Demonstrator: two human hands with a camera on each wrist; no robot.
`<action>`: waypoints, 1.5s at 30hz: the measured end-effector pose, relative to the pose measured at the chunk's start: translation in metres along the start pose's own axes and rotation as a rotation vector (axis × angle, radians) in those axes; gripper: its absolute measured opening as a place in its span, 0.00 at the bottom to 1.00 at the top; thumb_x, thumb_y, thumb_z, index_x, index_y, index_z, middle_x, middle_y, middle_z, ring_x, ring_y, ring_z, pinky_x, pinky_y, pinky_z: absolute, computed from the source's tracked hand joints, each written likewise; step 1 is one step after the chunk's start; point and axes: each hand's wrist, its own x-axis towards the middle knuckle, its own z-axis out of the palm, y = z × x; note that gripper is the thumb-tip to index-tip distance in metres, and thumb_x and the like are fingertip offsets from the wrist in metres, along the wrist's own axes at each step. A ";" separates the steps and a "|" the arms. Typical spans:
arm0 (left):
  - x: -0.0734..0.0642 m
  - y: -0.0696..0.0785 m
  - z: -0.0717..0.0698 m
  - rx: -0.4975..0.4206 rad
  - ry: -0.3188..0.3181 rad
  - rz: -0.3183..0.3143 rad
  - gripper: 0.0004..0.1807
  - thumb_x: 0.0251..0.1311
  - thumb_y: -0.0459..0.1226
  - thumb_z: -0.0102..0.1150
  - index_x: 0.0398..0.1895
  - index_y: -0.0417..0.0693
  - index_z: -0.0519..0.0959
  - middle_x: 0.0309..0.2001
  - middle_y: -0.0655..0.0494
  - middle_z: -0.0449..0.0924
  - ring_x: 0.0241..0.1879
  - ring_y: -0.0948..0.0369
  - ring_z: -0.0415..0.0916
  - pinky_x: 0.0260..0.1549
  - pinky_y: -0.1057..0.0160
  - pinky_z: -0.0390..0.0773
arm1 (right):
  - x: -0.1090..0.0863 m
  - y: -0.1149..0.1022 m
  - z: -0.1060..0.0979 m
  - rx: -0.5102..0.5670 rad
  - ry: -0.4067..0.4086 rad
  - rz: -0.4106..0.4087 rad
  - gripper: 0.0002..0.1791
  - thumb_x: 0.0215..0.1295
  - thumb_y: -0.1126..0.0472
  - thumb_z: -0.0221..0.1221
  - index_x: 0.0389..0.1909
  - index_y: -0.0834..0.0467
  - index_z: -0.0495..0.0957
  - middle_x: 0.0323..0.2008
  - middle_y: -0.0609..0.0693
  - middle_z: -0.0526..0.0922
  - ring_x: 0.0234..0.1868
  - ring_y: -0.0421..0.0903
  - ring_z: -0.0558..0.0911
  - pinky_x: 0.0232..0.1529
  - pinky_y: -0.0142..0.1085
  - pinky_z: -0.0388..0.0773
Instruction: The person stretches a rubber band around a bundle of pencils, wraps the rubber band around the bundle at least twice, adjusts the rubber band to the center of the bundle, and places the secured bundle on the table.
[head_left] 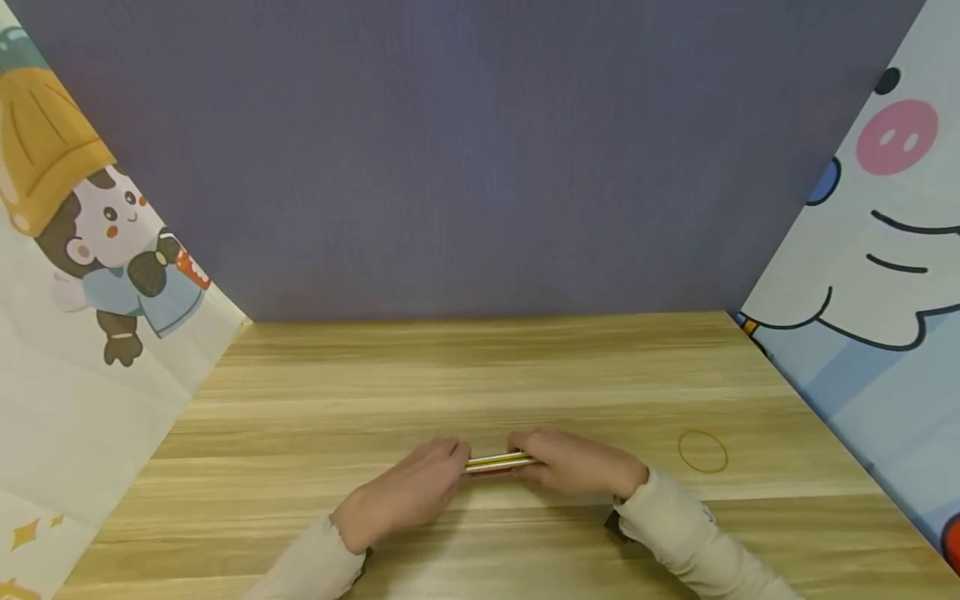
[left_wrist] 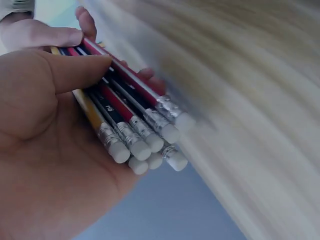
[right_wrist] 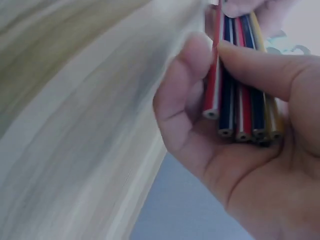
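A bundle of several pencils spans the gap between my two hands, low over the table. My left hand grips the eraser end, its thumb lying across the top. In the left wrist view the pencils are red, dark blue and yellow, with silver ferrules and white erasers sticking out unevenly. My right hand holds the other end with thumb and curled fingers. The unsharpened tips point toward the palm in the right wrist view. A thin yellow rubber band lies on the table right of the right hand.
The wood-grain table runs back to a grey-purple panel. Cartoon-printed sheets flank it, one at the left and one at the right.
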 end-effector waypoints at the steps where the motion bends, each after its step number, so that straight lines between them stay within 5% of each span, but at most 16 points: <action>1: -0.001 0.002 -0.002 -0.045 -0.025 -0.004 0.06 0.71 0.36 0.56 0.45 0.44 0.75 0.34 0.61 0.75 0.30 0.68 0.68 0.28 0.71 0.75 | -0.001 0.000 -0.003 0.033 -0.018 -0.002 0.02 0.72 0.61 0.58 0.38 0.55 0.76 0.22 0.40 0.75 0.19 0.30 0.68 0.20 0.24 0.69; 6: -0.002 0.008 -0.008 -0.254 -0.090 0.015 0.08 0.74 0.44 0.52 0.46 0.50 0.69 0.29 0.65 0.73 0.22 0.71 0.66 0.22 0.73 0.73 | -0.005 -0.003 -0.016 0.112 -0.058 -0.029 0.02 0.71 0.64 0.59 0.37 0.54 0.78 0.24 0.40 0.75 0.21 0.30 0.68 0.22 0.24 0.68; 12: 0.002 0.012 0.000 -0.429 -0.068 0.040 0.11 0.73 0.51 0.52 0.38 0.56 0.68 0.22 0.69 0.66 0.16 0.73 0.60 0.13 0.74 0.64 | -0.009 -0.003 -0.028 0.253 -0.057 -0.008 0.04 0.67 0.63 0.63 0.41 0.52 0.83 0.27 0.47 0.81 0.21 0.34 0.73 0.20 0.26 0.74; 16: 0.005 0.012 0.004 -0.598 -0.058 0.020 0.10 0.75 0.47 0.50 0.37 0.54 0.71 0.21 0.68 0.66 0.16 0.73 0.59 0.14 0.74 0.62 | -0.010 -0.003 -0.035 0.334 0.056 0.030 0.11 0.65 0.56 0.67 0.46 0.51 0.83 0.32 0.50 0.84 0.25 0.40 0.80 0.23 0.31 0.81; 20: 0.007 0.011 0.005 -0.928 -0.153 0.021 0.15 0.76 0.45 0.49 0.47 0.42 0.72 0.17 0.63 0.63 0.11 0.69 0.58 0.07 0.70 0.63 | -0.013 -0.006 -0.041 0.410 0.219 0.028 0.19 0.66 0.56 0.66 0.57 0.51 0.79 0.48 0.50 0.83 0.44 0.46 0.83 0.41 0.37 0.85; 24: 0.008 0.014 0.006 -1.229 -0.268 0.039 0.17 0.78 0.44 0.45 0.44 0.36 0.66 0.15 0.61 0.61 0.07 0.66 0.59 0.02 0.64 0.62 | -0.013 -0.012 -0.045 0.459 0.372 -0.017 0.22 0.75 0.57 0.56 0.67 0.51 0.71 0.60 0.50 0.78 0.59 0.49 0.78 0.55 0.40 0.81; 29: 0.009 0.020 0.007 -1.438 -0.293 0.078 0.15 0.78 0.42 0.43 0.34 0.42 0.64 0.15 0.62 0.61 0.06 0.68 0.61 0.00 0.67 0.60 | -0.013 -0.022 -0.046 0.463 0.473 -0.045 0.23 0.82 0.56 0.41 0.73 0.52 0.65 0.68 0.49 0.71 0.68 0.52 0.71 0.67 0.52 0.70; 35: 0.010 0.023 0.013 -1.573 -0.275 0.064 0.14 0.79 0.43 0.43 0.37 0.41 0.64 0.14 0.62 0.62 0.05 0.68 0.62 0.00 0.67 0.59 | -0.010 -0.028 -0.039 0.495 0.451 -0.011 0.25 0.83 0.51 0.34 0.73 0.52 0.64 0.71 0.47 0.68 0.71 0.50 0.67 0.72 0.58 0.60; 41: 0.011 0.027 0.023 -1.587 -0.264 0.072 0.09 0.77 0.39 0.47 0.39 0.43 0.66 0.12 0.63 0.64 0.05 0.68 0.63 0.01 0.67 0.60 | -0.001 -0.028 -0.026 0.535 0.479 0.025 0.25 0.83 0.51 0.37 0.74 0.52 0.61 0.70 0.53 0.67 0.69 0.54 0.69 0.69 0.51 0.68; 45: 0.012 0.031 0.029 -1.594 -0.274 0.090 0.12 0.76 0.38 0.46 0.34 0.39 0.66 0.12 0.63 0.69 0.08 0.67 0.70 0.07 0.69 0.71 | 0.003 -0.028 -0.019 0.511 0.496 0.031 0.24 0.81 0.55 0.44 0.74 0.52 0.62 0.68 0.52 0.70 0.68 0.51 0.71 0.67 0.47 0.71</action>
